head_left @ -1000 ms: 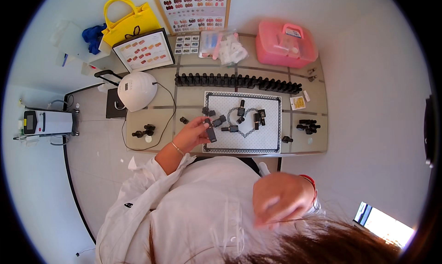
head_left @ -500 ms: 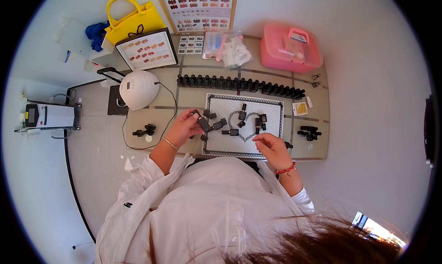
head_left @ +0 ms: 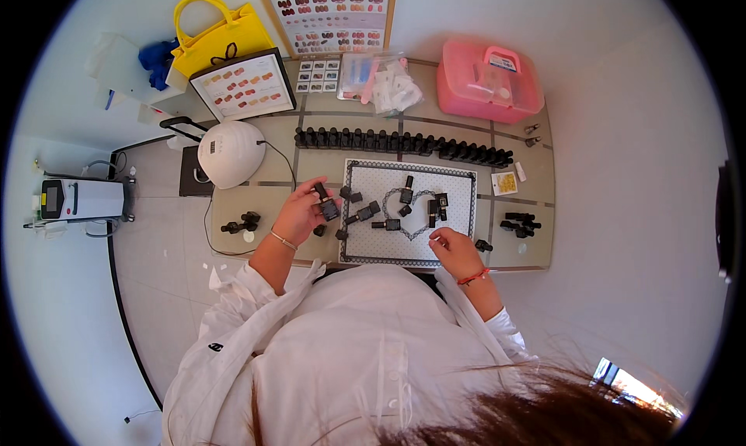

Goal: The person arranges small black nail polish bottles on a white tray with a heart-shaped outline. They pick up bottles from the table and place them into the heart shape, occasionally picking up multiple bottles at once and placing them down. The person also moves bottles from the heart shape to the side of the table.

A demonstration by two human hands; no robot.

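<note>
A small black nail polish bottle (head_left: 329, 210) is gripped in my left hand (head_left: 295, 217), just past the left border of the white mat, its long cap slanting up over my palm. On the black-bordered mat (head_left: 365, 244) lie several more black bottles: one pair (head_left: 364, 212) near my left hand, a single bottle (head_left: 386, 224) lying sideways, an upright-pointing one (head_left: 408, 188) and a pair (head_left: 437, 209) to the right. My right hand (head_left: 457, 253) hovers at the mat's lower right, its fingers loosely bent, thumb apart from the index finger, with nothing visible in them.
Behind the mat runs a long row of black bottles (head_left: 404, 143). A white nail lamp (head_left: 231, 152) with a cord stands left, and a pink case (head_left: 491, 81) at the back right. Small bottle groups (head_left: 241, 223) lie left and others (head_left: 521, 224) right. Framed colour charts (head_left: 330, 19) lean behind.
My left hand has drawn a little left and turned, so the bottle in it now shows more fully. My right hand has shifted slightly downward.
</note>
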